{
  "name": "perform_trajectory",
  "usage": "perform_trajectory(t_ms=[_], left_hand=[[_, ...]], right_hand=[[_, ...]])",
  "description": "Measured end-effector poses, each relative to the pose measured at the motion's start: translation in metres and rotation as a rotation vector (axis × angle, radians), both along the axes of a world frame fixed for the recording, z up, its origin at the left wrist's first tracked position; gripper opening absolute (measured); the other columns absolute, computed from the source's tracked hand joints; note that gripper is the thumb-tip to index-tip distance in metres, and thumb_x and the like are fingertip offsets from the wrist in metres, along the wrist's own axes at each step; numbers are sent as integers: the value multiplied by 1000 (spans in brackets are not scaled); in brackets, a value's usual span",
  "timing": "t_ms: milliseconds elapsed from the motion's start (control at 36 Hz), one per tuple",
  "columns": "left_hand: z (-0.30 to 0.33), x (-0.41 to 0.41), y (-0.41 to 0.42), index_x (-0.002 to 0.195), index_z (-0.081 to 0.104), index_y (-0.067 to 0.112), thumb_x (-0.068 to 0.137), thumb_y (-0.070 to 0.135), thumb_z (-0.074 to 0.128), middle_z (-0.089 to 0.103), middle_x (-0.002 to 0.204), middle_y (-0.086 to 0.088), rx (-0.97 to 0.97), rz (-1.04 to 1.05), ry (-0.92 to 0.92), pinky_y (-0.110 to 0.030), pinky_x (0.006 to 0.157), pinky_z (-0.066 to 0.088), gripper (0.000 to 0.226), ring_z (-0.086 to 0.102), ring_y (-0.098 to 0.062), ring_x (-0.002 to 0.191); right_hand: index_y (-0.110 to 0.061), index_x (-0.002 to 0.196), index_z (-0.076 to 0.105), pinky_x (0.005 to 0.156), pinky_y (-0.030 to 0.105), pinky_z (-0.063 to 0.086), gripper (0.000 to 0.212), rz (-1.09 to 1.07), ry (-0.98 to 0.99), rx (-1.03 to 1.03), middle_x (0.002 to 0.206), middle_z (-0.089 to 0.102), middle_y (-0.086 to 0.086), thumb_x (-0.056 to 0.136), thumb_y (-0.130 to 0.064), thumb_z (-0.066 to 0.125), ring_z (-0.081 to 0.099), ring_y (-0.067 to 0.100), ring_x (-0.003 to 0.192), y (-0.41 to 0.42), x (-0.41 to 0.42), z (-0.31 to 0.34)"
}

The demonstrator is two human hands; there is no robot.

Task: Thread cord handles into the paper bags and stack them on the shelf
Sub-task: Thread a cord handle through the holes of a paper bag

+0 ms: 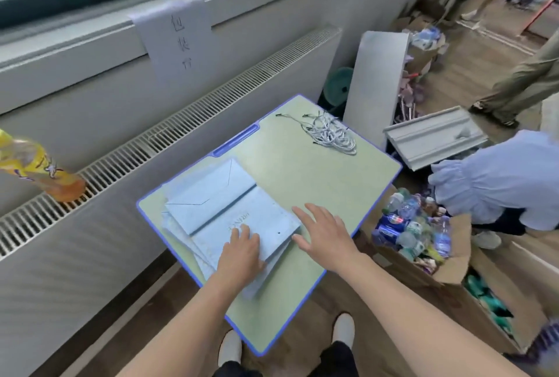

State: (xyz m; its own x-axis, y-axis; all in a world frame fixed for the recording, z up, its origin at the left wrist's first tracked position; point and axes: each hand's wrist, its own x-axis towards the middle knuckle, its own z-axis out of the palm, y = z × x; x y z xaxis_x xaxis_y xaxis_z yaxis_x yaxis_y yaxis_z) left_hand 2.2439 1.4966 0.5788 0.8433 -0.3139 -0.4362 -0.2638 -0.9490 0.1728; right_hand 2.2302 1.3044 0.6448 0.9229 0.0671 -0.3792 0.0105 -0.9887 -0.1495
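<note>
Flat paper bags (230, 219) are stacked at the counter (302, 177) near-left; exact count not readable, several at least, fanned unevenly. One tangled bundle of cord handles (331, 133) lies at the far corner, well apart. Left hand (240, 251) is pressed flat on the top bag, nothing grasped; right hand (325, 234) is spread, released, just beside the stack.

Risks: lower bags could be dragged off the near edge; cords may be snagged when one is pulled.

Place: makeshift packing room, cluttered.
Window side: radiator grille (181, 122), handwritten paper sign (178, 41).
Work surface: 1 small desk (302, 195).
Floor: cardboard box of bottles (423, 243), wood boards.
</note>
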Motion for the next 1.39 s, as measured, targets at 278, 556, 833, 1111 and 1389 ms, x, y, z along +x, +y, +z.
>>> perform_trajectory(t_ms=[278,556,833,1111,1389], left_hand=[[60,6,-48,79,45,16,92,6,47,48,75,-6,6,236,-249,-31,59,31,16,56,-33,72],[130,17,-104,64,52,7,83,18,35,51,56,-10,-289,562,-781,-30,37,39,28,50,-32,43],[174,49,-128,63,36,5,93,2,41,39,57,-6,-748,970,-733,-32,51,22,31,30,-21,57],[176,90,-142,114,61,15,73,-8,62,56,115,-5,-554,580,-693,-36,56,47,47,60,-31,89],[188,141,-186,95,70,16,81,11,60,65,94,-3,-73,370,-520,-29,62,36,17,54,-26,99]], right_hand=[[-18,153,21,108,37,34,64,-19,-47,524,153,28,2,100,-43,45,35,19,137,-35,48,5],[-20,147,33,100,24,45,70,-73,-289,1095,145,35,-7,87,-20,69,44,1,121,-37,100,61],[-13,89,61,59,34,59,9,-19,-253,1014,83,69,2,95,-17,55,68,10,62,-65,141,111],[4,84,62,50,27,49,22,13,-368,711,66,66,14,92,-12,49,61,12,45,-103,181,133],[5,74,51,59,37,57,20,-51,-133,757,60,66,13,87,-11,49,69,19,50,-110,234,133]])
